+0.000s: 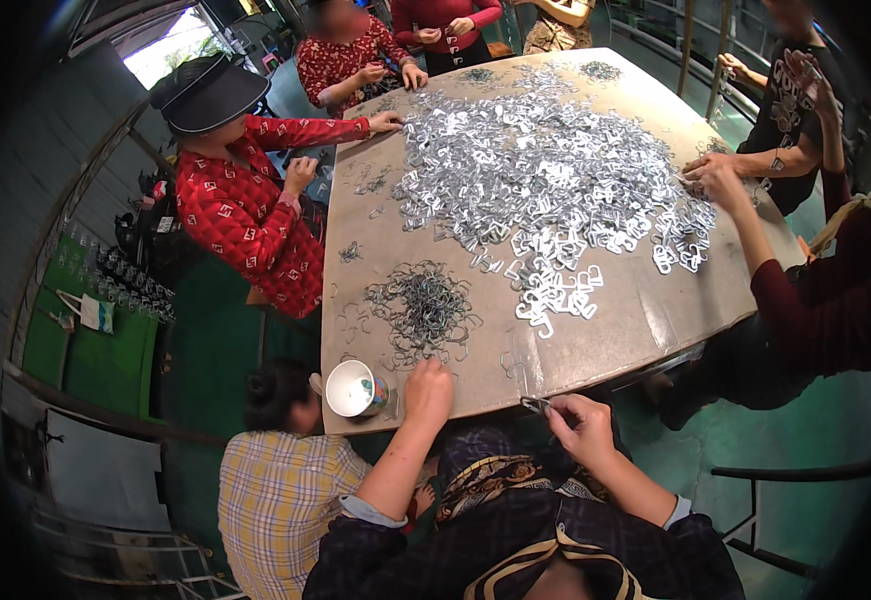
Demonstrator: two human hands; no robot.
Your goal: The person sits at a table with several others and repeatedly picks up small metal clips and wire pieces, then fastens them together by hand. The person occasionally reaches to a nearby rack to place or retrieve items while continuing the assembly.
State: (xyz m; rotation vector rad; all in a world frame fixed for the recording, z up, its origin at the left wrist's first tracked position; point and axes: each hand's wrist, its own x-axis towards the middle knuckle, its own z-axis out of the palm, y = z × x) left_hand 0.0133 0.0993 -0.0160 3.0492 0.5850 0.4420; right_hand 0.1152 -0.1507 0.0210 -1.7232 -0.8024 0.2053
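Observation:
My left hand rests at the near edge of the table, its fingers closed and pointing at a loose pile of thin, dark curved wire clips. Whatever those fingertips pinch is hidden. Just past the table's near edge, my right hand pinches a small metal hook between thumb and fingers. Farther off, a broad heap of shiny silver flat metal hooks covers the middle of the table, with a tongue of them spilling toward me.
A white paper cup stands at the table's near left corner, left of my left hand. Several people surround the brown table; one in a plaid shirt sits low at my left. A dark metal rail is at the right.

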